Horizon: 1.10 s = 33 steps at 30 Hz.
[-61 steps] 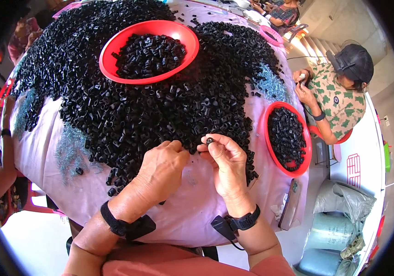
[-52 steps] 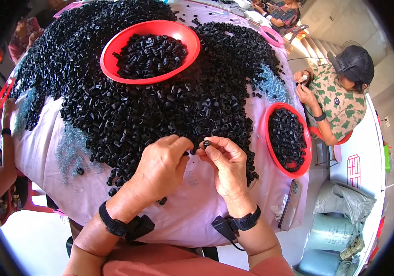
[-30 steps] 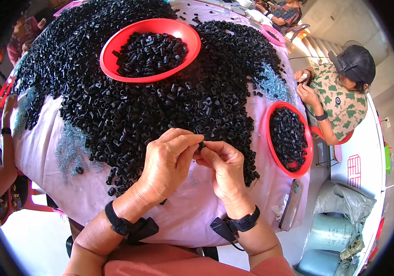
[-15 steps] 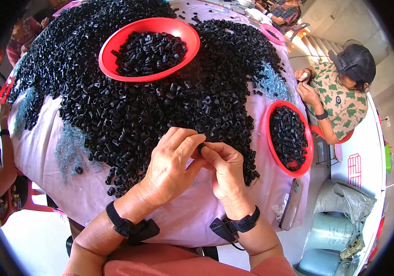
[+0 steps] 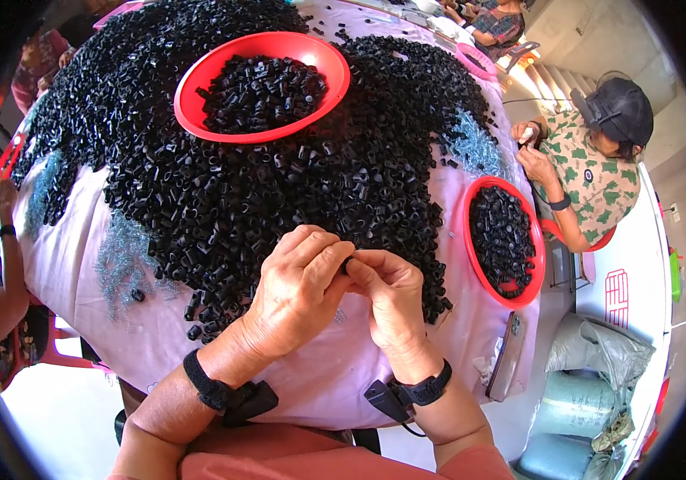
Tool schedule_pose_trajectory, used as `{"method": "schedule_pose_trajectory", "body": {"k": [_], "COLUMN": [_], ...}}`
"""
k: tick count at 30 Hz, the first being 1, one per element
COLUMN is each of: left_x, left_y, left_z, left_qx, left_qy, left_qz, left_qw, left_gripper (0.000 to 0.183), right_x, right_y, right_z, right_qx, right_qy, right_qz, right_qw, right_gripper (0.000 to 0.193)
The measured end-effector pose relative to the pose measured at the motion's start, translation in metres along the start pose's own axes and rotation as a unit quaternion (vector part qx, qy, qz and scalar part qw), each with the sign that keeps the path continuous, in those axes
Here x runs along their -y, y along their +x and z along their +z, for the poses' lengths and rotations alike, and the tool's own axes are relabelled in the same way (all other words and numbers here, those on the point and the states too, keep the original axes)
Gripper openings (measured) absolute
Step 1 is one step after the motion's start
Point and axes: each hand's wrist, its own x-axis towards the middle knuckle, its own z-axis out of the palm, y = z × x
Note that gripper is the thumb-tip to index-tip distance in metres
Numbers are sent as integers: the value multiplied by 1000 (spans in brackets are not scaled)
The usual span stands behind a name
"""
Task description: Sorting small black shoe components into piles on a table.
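Your 2 hands are together above the near edge of the heap, fingertips meeting. Your left hand (image 5: 299, 280) comes in back-up, thumb & fingers bent toward the right; your right hand (image 5: 391, 292) meets it w/ thumb & index finger. Btwn them you've got 1 small black part (image 5: 347, 264) pinched, mostly hidden by your fingers, so can't tell its exact shape or which way it points

Just beyond your hands, the heap of black parts (image 5: 223, 188) covers much of the worktop (image 5: 79, 300), which has a pink cloth on it. The large red basin (image 5: 259, 138) sits up on the heap, tilted, w/ more black parts inside. The smaller red basin (image 5: 511, 302) is off to your right, also holding black parts, well apart from your hands. Phone (image 5: 507, 358) lies near it, at the cloth's R edge

Bluish clear bits (image 5: 125, 260) lie L of your left hand, beside the heap; another bluish patch (image 5: 475, 144) is at far R. You've a black strap on each wrist, w/ a black box attached

A co-worker (image 5: 587, 172) in a black cap & camo-pattern top sits at R, hands raised together; sacks (image 5: 575, 400) stand on the floor, lower R
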Motion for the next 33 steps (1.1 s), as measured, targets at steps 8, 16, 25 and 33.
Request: {"method": "schedule_pose_trajectory", "body": {"k": [8,16,25,33], "left_x": [-2,-3,-5,-5], "left_y": [1,-1,-1,-1], "left_z": [-2,0,-3,-2], "left_qx": [44,47,51,71], "left_qy": [1,-28,16,-5], "left_qz": [-35,-80,-89,-74], "left_qw": [998,995,995,995], "left_gripper": [43,44,42,42], "right_x": [0,4,4,5], "right_y": [1,0,2,2], "right_z": [-1,1,-4,-4], "right_qx": [1,-4,52,26], "right_qy": [-14,-8,-45,-62], "right_qz": [12,1,41,37], "right_qw": [1000,1000,997,997], "right_gripper": [12,12,23,21]}}
